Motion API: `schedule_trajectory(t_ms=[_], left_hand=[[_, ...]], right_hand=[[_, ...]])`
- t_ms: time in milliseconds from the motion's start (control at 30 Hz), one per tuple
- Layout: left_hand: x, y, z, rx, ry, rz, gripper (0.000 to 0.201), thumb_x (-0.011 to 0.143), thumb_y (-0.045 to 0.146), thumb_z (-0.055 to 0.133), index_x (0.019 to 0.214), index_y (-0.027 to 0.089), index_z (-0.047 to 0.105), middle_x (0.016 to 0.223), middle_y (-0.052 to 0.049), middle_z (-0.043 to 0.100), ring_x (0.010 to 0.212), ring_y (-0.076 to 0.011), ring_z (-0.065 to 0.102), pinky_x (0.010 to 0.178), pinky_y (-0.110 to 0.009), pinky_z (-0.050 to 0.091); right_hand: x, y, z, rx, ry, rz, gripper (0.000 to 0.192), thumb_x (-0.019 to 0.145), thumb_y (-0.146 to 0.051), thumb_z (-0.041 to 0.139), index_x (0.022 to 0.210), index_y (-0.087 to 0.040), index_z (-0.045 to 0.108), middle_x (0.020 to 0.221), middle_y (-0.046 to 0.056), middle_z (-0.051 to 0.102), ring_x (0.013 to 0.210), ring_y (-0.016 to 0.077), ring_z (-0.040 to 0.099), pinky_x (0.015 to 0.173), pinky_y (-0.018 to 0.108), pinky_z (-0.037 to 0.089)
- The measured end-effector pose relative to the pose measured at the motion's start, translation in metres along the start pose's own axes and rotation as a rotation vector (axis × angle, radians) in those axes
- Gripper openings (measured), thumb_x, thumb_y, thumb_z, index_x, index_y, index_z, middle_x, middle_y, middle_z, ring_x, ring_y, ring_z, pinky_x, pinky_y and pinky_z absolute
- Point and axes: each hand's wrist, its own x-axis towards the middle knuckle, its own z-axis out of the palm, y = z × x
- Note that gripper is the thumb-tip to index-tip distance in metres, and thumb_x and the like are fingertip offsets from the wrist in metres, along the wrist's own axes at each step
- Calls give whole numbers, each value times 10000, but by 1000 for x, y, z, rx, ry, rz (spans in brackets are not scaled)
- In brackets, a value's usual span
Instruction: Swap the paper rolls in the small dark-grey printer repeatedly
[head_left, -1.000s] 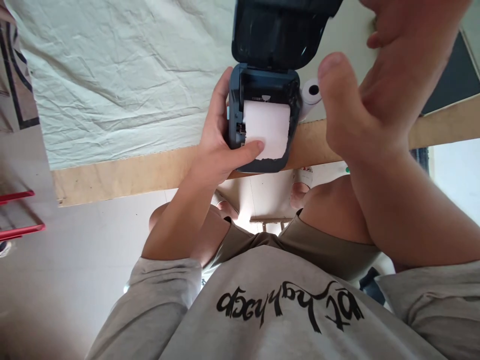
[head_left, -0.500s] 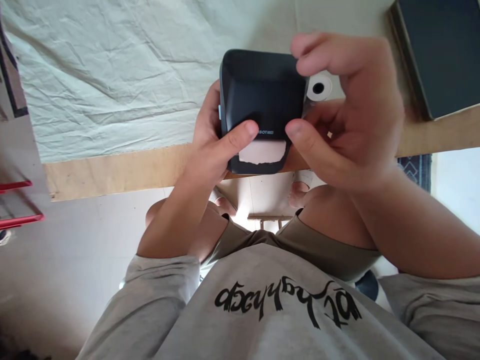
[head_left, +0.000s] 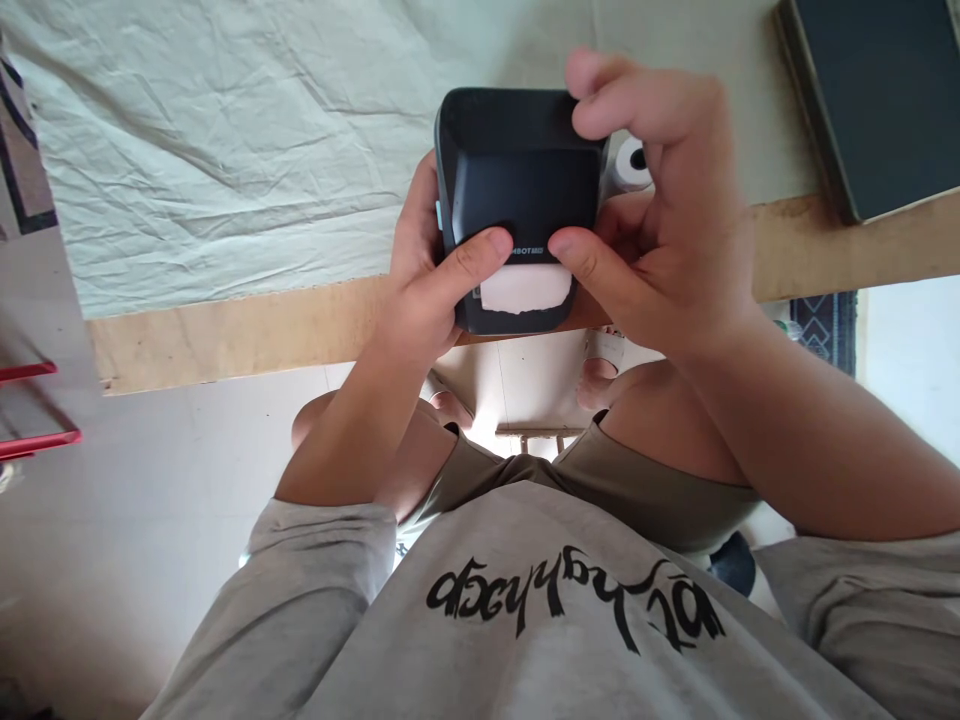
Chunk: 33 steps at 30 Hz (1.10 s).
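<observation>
A black label printer (head_left: 525, 180) is held over the table's front edge. From the slot at its near end sticks out a torn piece of white paper (head_left: 525, 288). My left hand (head_left: 439, 265) wraps the printer's left side, thumb lying on its lid beside the printed lettering. On the other side my right hand (head_left: 667, 210) grips it, the thumb tip pressing the lid near the paper and the index finger at the far right corner. Partly hidden behind my right hand, a white paper roll (head_left: 632, 163) with a dark core is on the table.
A pale green cloth (head_left: 225, 150) with wrinkles covers the table, whose bare wooden edge (head_left: 225, 335) faces me. A dark flat box-like object (head_left: 877, 110) lies at the right. Red bars (head_left: 37, 440) show at the far left, below table height.
My right hand has moved left, its thumb now further onto the lid. The printer has shifted slightly upward in view. My left hand keeps its hold.
</observation>
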Motion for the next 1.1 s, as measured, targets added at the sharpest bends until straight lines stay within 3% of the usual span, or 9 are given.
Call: schedule_trajectory(t_ms=[133,233,333,467,567,700,800,933,1100], left_hand=[[-4,11,17,-12,113,-81,361,796,438,698,1115,304,595,997,-24,627,887,-207,642,755,-356,508],[-4,17,26,-65,145,-98,274,842,373,664,1091,294,581,982,-9,609,868,-188,649,770,-356,493],[-1,21,26,-130,117,-92,286,809,421,662,1043,268,604,955,-22,632,1010,-228,632,842,-375,505],[7,21,19,-255,59,-152,277,828,488,480,902,253,605,954,-47,668,1242,-278,508,999,-419,482],[10,18,15,-246,50,-110,243,740,395,509,897,264,638,886,-23,671,1098,-260,543,992,-401,475],[7,16,14,-218,89,-106,219,813,273,454,913,240,647,887,-12,641,902,-198,531,960,-397,450],[6,13,9,-201,85,-63,202,801,329,494,894,247,653,855,-18,638,918,-217,521,927,-400,442],[11,6,-3,-182,27,-88,224,694,422,607,869,295,667,811,-25,640,969,-264,491,805,-395,414],[12,16,9,-204,74,-175,124,734,321,555,797,271,649,732,-40,569,771,-195,435,710,-361,397]], right_hand=[[-1,0,3,-93,46,-23,312,937,-266,510,1243,-268,452,1409,34,513,1312,165,524,544,209,397],[-1,-1,1,-137,143,-76,272,927,-266,476,1195,-227,505,1289,69,580,1243,185,558,545,225,411],[-3,-2,-2,-204,203,-65,258,898,-271,488,1143,-210,545,1203,96,595,1155,189,572,527,235,399],[-7,-1,-4,-198,134,-14,333,847,-253,557,1178,-222,545,1329,80,528,1162,181,551,541,209,439],[-8,0,-4,-207,69,-4,340,853,-255,553,1192,-256,535,1380,46,494,1211,177,531,558,194,451],[-5,0,-3,-223,51,-28,344,863,-265,520,1205,-237,534,1390,73,492,1282,217,492,537,222,418],[-2,1,-2,-250,40,-44,342,881,-281,480,1217,-239,524,1397,89,491,1306,224,482,583,253,450],[-1,1,0,-247,31,-91,341,895,-305,463,1217,-209,522,1384,127,494,1307,221,485,775,324,543],[-2,-7,-3,-167,-13,-14,381,886,-359,527,1231,-200,502,1418,127,454,1203,206,546,534,239,467]])
